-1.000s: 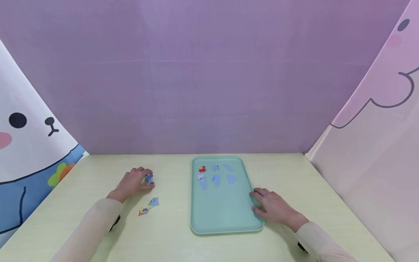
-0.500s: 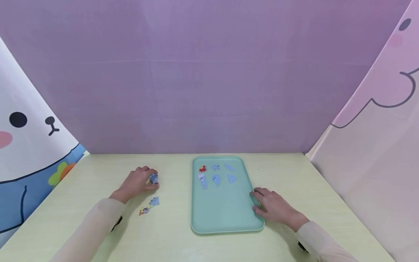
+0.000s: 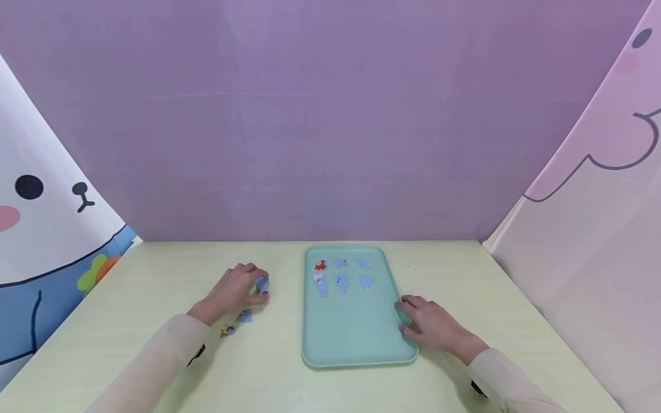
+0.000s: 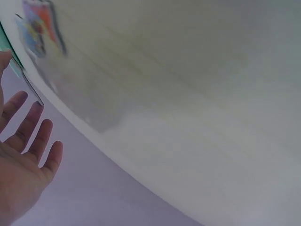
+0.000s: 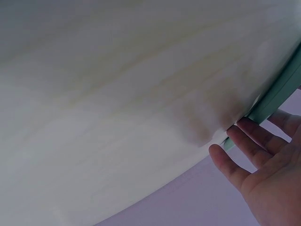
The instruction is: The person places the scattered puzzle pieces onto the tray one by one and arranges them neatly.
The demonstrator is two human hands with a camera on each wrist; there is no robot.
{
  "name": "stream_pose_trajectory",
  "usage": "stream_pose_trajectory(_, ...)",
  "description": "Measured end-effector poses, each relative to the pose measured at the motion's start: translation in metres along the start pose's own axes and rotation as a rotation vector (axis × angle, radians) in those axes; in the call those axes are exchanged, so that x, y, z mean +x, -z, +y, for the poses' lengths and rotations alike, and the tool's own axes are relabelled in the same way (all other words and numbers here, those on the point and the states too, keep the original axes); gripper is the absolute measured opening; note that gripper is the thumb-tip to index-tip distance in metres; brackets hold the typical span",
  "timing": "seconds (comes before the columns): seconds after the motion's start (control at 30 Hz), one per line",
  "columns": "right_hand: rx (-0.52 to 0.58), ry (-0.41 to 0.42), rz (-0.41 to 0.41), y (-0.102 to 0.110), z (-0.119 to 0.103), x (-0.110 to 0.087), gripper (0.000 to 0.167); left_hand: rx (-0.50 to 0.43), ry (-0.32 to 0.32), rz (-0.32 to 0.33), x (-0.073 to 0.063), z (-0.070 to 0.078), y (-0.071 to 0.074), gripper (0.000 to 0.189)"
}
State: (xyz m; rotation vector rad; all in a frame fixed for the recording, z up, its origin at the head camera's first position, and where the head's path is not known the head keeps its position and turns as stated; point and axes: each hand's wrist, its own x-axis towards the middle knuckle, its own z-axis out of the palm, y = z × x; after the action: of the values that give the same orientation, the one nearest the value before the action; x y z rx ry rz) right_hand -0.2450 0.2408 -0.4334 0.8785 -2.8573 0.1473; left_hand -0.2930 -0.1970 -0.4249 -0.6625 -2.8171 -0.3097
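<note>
My left hand (image 3: 232,293) pinches a blue puzzle piece (image 3: 262,285) between thumb and fingers, left of the tray. The left wrist view shows this piece edge-on as a thin strip (image 4: 31,87) by the fingertips. Below that hand lie loose colourful puzzle pieces (image 3: 245,316), partly overlapping or touching. My right hand (image 3: 431,325) rests against the right edge of a green tray (image 3: 356,344). Its fingers, fairly straight in the right wrist view, touch the tray's outer wall (image 5: 275,96). On the tray, several pieces form two rows, one of them a red piece (image 3: 321,265).
A pale wooden table (image 3: 279,384) carries everything. Behind it rises a purple backdrop (image 3: 330,126). Printed cartoon curtains flank both sides, a white-and-blue figure (image 3: 46,229) at left and a pink one (image 3: 614,115) at right.
Carrying the pinched puzzle piece, my left hand has moved right toward the tray, now partly covering the view near the loose pieces. My right hand has stayed at the tray's edge.
</note>
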Motion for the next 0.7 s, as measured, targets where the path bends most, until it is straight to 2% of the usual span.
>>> stream_pose_trajectory(0.27, -0.001, 0.008, 0.012, 0.000, 0.000, 0.000, 0.044, -0.013, -0.051, 0.002, 0.006, 0.023, 0.000, 0.045)
stream_pose_trajectory(0.5, -0.006, 0.002, 0.007, -0.001, 0.000, 0.000, 0.044, -0.015, -0.139, 0.033, 0.009, 0.037, -0.002, 0.042)
stream_pose_trajectory(0.7, -0.009, 0.000, 0.006, -0.001, 0.000, 0.001, 0.045, -0.033, -0.168, 0.030, 0.011, 0.050, -0.004, 0.041)
